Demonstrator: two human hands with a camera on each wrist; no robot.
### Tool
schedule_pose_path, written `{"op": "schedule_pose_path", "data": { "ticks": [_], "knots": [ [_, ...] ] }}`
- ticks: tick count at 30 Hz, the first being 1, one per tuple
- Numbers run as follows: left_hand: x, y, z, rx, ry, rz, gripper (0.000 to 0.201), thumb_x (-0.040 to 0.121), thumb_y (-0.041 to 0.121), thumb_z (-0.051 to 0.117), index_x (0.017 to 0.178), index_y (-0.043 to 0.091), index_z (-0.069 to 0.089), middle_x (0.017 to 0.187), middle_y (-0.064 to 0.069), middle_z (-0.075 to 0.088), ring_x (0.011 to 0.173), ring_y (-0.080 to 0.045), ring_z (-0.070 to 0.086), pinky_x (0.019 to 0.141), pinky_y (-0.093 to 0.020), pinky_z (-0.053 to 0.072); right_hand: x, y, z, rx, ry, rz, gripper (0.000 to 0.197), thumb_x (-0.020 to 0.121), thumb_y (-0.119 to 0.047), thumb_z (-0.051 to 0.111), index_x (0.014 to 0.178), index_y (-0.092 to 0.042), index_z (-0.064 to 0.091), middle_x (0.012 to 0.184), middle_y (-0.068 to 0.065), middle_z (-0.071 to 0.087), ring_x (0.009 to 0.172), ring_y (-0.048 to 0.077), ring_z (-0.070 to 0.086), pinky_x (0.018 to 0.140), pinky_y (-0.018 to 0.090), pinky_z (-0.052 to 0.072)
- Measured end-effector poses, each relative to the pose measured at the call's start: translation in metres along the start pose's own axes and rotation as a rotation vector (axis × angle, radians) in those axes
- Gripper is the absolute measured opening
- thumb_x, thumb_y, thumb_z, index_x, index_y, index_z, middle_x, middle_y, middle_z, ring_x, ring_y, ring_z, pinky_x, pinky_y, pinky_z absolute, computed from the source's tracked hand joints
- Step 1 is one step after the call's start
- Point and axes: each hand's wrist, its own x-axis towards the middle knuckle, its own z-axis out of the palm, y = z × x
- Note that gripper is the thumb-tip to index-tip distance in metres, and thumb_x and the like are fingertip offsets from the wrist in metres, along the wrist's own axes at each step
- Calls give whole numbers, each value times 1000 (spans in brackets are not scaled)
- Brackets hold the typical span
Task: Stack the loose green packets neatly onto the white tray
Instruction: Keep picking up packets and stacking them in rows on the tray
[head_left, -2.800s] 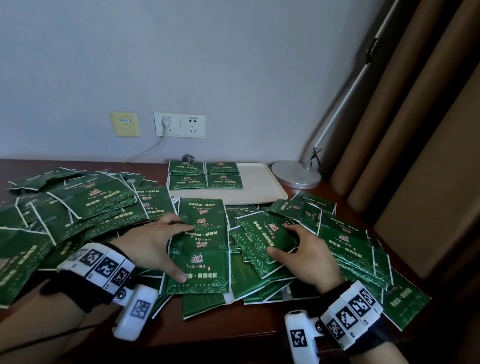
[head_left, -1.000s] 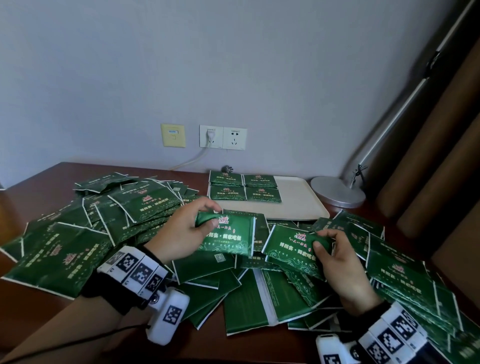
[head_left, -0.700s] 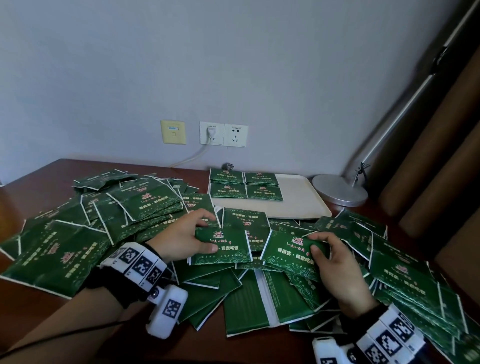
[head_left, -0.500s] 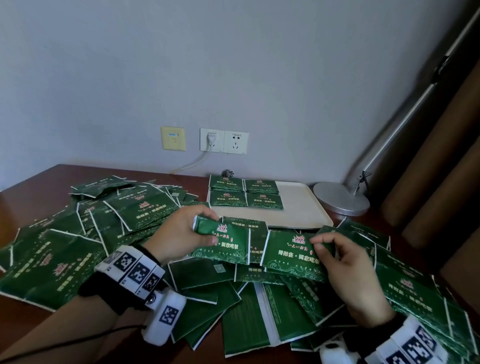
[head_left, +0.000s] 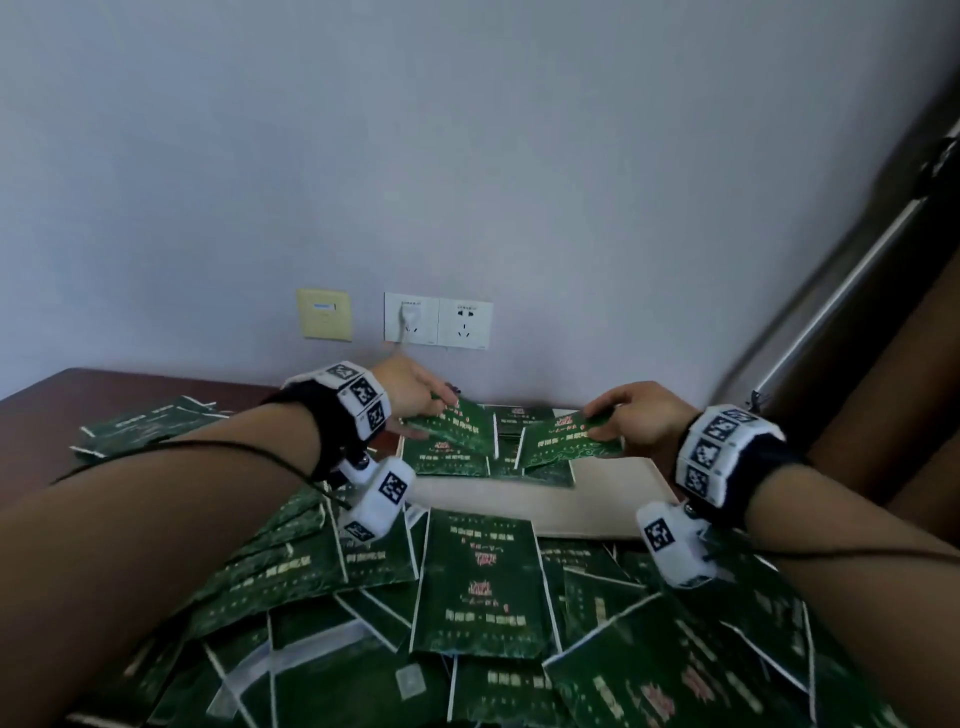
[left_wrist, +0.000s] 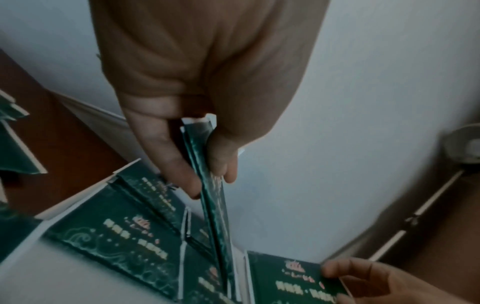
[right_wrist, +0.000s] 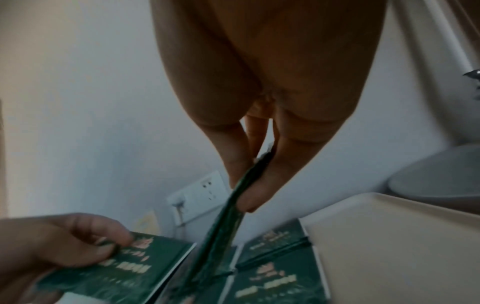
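Left hand pinches green packet at its 9 o'clock edge; right hand pinches second packet at 3 o'clock; both over white tray. Packets likely light, thin, floppy, slick; edge pinch suits.

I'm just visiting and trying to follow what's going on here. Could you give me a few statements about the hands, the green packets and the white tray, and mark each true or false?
1. Each hand holds a green paper packet over the flat white plastic tray. True: the left hand pinches the left packet, the right hand the right packet.
2. The tray holds no packets yet. False: stacked packets already lie on its far part.
3. Many loose packets lie on the brown wooden table. True.
4. The white wall socket has nothing plugged in. False: a white plug sits in its left half.
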Motion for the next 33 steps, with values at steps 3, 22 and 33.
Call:
{"op": "schedule_pose_path", "data": {
  "ticks": [3, 22, 33],
  "knots": [
    [30, -13, 10, 223, -59, -4, 23, 93, -1, 61, 110, 8, 73, 115, -9, 69, 94, -19, 64, 90, -40, 58, 39, 12, 12, -63, -8, 65, 28, 82, 23, 59, 74, -2, 69, 93, 21, 68, 85, 34, 66, 66, 38, 60],
    [58, -38, 48, 1174, -102, 110, 46, 77, 40, 73, 111, 13, 59, 110, -10, 53, 84, -25, 55, 71, -32, 46, 65, 29, 57, -966, -93, -12, 55, 66, -37, 88, 109, -10, 70, 108, 7, 71, 96, 21, 66, 79, 30, 55],
    [25, -9, 23, 1143, -66, 80, 39, 88, 43, 69, 66, 15, 51, 67, 1, 53, 54, -11, 45, 40, -15, 39, 31, 7, 32, -901, -34, -88, 44, 70, -39, 84, 106, -19, 70, 105, -2, 67, 94, 19, 61, 84, 32, 52]
  ]
}}
